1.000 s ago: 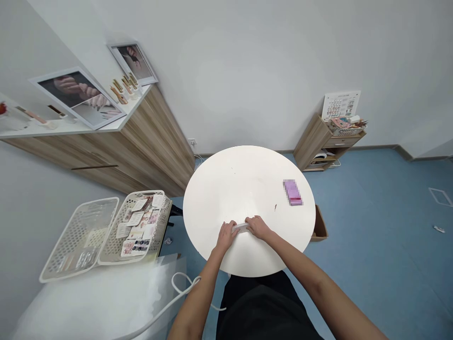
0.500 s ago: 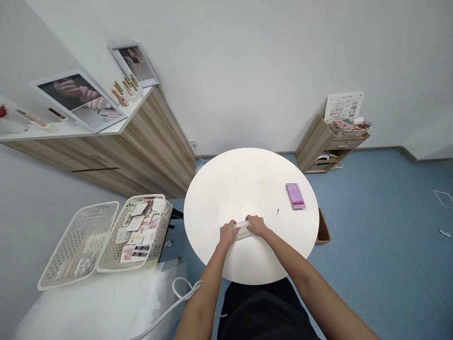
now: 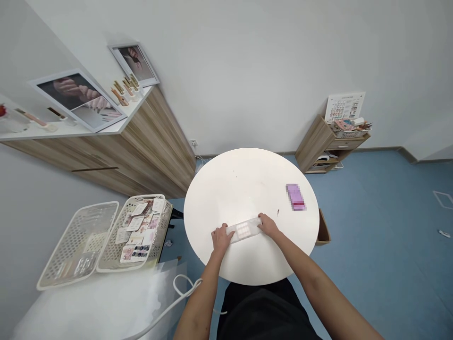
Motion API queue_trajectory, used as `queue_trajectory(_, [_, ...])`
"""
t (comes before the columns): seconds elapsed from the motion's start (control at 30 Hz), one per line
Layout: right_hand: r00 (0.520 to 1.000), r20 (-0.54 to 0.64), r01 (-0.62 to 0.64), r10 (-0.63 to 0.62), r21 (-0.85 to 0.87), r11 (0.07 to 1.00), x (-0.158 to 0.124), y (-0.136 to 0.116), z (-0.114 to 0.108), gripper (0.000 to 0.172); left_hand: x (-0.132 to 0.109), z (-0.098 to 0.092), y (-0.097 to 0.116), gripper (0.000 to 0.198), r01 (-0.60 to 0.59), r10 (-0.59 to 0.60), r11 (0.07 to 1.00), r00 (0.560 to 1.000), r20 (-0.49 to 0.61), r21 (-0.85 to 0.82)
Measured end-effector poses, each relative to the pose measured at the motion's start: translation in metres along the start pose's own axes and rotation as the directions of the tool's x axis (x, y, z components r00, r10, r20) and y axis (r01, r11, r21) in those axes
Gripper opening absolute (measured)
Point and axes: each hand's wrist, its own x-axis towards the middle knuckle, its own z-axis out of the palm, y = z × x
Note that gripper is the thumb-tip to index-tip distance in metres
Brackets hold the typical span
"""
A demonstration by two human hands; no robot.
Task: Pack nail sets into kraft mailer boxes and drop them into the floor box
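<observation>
On the near part of a round white table (image 3: 247, 184), both my hands hold the ends of a long clear strip (image 3: 244, 229) with a pale pink patch in its middle. My left hand (image 3: 221, 239) grips the strip's left end with closed fingers. The right end is pinched by my right hand (image 3: 269, 225). The strip lies stretched flat between them on the tabletop. A small purple box (image 3: 295, 197) sits on the table to the right, beyond my right hand. A tiny dark speck (image 3: 278, 212) lies near that hand.
Two white plastic baskets (image 3: 106, 236) stand at the left, one holding several cards. A white cable (image 3: 177, 295) runs over a white surface beside my left arm. A wooden counter (image 3: 141, 137) with framed pictures is at the left, a small wooden shelf unit (image 3: 325, 141) at the back right.
My hands have moved apart along the table, and the strip that was bunched short between them now lies stretched out long and flat.
</observation>
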Motion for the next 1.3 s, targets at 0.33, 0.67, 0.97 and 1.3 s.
queue_trajectory(0.33, [0.863,0.031,0.495,-0.504,-0.252,0.832,-0.021,-0.029,0.026,0.058,-0.024,0.027,0.018,0.070,-0.497,0.499,0.865,0.866,-0.030,0.069])
queue_trajectory(0.67, [0.857,0.044,0.496,-0.514,-0.340,0.799,-0.040,-0.023,0.042,0.058,-0.029,0.035,0.012,0.066,-0.585,0.584,0.811,0.811,0.031,0.008])
queue_trajectory(0.97, [0.860,0.192,0.495,-0.474,-0.086,0.864,-0.048,-0.019,0.028,0.044,-0.033,0.010,0.010,0.043,-0.447,0.520,0.830,0.837,0.171,-0.334])
queue_trajectory(1.3, [0.958,0.007,0.278,-0.286,0.215,0.936,-0.017,-0.023,0.011,0.022,0.003,-0.012,0.011,0.031,-0.251,0.309,0.883,0.947,0.089,-0.398])
